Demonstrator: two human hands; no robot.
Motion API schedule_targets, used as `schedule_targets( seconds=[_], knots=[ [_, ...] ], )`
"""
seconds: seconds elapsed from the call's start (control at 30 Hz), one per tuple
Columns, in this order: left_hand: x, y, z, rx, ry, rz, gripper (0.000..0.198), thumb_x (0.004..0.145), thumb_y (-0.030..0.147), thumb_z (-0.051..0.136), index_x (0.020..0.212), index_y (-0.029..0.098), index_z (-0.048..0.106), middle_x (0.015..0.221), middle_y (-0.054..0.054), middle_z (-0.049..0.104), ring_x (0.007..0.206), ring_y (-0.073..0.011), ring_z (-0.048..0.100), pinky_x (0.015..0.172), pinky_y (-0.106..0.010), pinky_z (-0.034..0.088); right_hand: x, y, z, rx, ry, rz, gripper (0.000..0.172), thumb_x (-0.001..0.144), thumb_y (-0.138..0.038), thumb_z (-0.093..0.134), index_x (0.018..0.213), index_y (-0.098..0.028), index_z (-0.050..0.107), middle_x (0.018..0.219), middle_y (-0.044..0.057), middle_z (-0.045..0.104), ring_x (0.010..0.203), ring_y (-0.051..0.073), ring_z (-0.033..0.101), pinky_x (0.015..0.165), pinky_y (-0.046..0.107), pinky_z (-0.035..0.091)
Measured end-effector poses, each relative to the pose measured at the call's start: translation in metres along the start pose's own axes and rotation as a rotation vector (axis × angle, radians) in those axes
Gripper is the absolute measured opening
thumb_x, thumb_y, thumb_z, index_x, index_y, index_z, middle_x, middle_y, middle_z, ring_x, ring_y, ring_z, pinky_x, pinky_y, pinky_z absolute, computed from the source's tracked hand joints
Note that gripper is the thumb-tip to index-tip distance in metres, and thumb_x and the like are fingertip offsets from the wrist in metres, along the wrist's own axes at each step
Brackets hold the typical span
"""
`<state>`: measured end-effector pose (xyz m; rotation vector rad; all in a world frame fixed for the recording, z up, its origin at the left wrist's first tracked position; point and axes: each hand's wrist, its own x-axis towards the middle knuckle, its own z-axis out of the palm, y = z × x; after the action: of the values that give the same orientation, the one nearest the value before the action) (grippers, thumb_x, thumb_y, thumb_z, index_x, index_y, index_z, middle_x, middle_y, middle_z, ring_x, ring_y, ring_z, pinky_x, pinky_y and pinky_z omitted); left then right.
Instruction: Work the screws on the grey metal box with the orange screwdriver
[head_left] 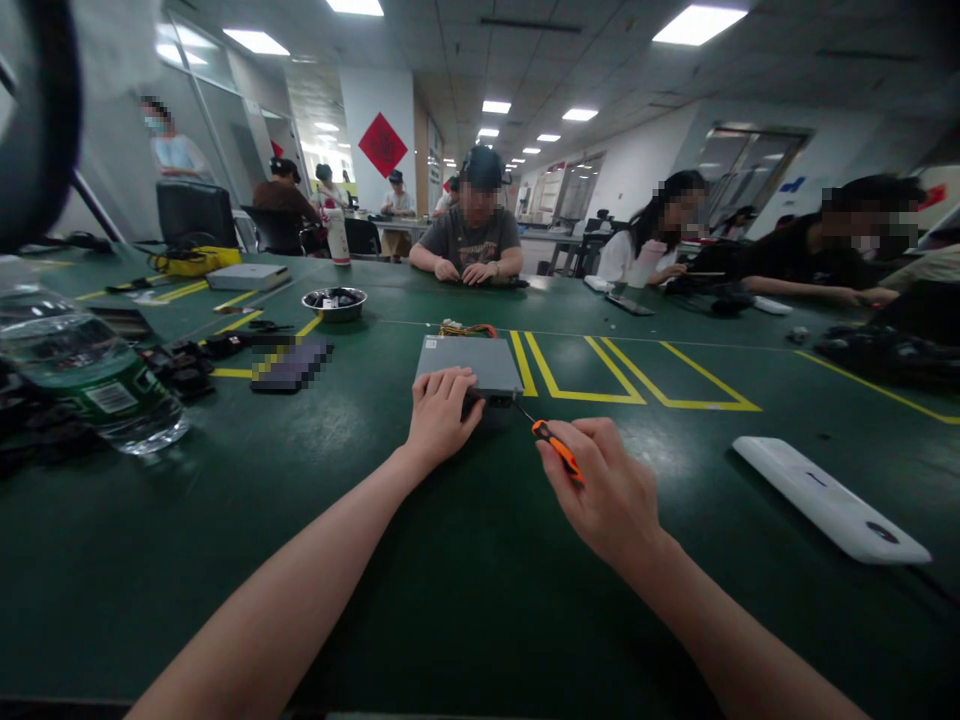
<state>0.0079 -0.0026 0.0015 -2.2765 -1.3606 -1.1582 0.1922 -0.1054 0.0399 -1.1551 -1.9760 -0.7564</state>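
Note:
A flat grey metal power supply unit [480,362] lies on the green table, its bundle of coloured wires [466,328] at the far side. My left hand [442,415] grips its near edge, fingers over the top and thumb against the front face. In my right hand [606,480], the fingers are wrapped round the orange and black handle of a screwdriver [559,450]. The screwdriver's thin shaft points up and left at the unit's near right corner. Whether its tip sits in a screw is too small to tell.
Left stand a large water bottle [97,370], a dark phone [291,364] and a metal bowl [334,304] holding small dark parts. A white elongated device [829,500] with a cable lies right. Yellow tape [592,370] marks the green table [450,620]. Several people sit around it.

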Motion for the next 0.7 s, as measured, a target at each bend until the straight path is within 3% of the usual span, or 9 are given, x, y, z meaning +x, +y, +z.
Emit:
schedule_targets(
  seconds=[0.23,0.43,0.7],
  knots=[
    [0.0000,-0.0001,-0.0008,-0.001,0.004,0.001,0.023,0.082,0.029,0.051,0.103,0.023,0.051,0.116,-0.005,0.058,0.111,-0.0223,0.047,0.094,-0.041,0.028,-0.0003,-0.0059,0.0037,0.144,-0.041,-0.126,0.015,0.077,-0.009,0.047,0.090,-0.016,0.049,0.079,0.004,0.055,0.070,0.013,0.050,0.062,0.025,0.044],
    [-0.0002,0.0006,-0.0007,-0.001,0.006,0.005,0.022,0.082,0.029,0.051,0.103,0.023,0.051,0.115,-0.005,0.058,0.110,-0.0221,0.047,0.093,-0.041,0.028,0.0029,-0.0075,0.0029,0.202,-0.108,-0.187,0.012,0.076,-0.007,0.046,0.080,-0.015,0.054,0.078,0.005,0.057,0.072,0.015,0.051,0.063,0.028,0.044],
    [-0.0001,0.0001,-0.0015,-0.002,-0.003,-0.010,0.023,0.082,0.030,0.051,0.103,0.023,0.051,0.116,-0.005,0.058,0.110,-0.0222,0.047,0.094,-0.041,0.028,-0.0020,0.0001,0.0026,0.279,0.060,-0.155,0.013,0.071,-0.007,0.052,0.078,-0.018,0.052,0.078,0.003,0.055,0.070,0.012,0.051,0.061,0.026,0.043]
  ],
)
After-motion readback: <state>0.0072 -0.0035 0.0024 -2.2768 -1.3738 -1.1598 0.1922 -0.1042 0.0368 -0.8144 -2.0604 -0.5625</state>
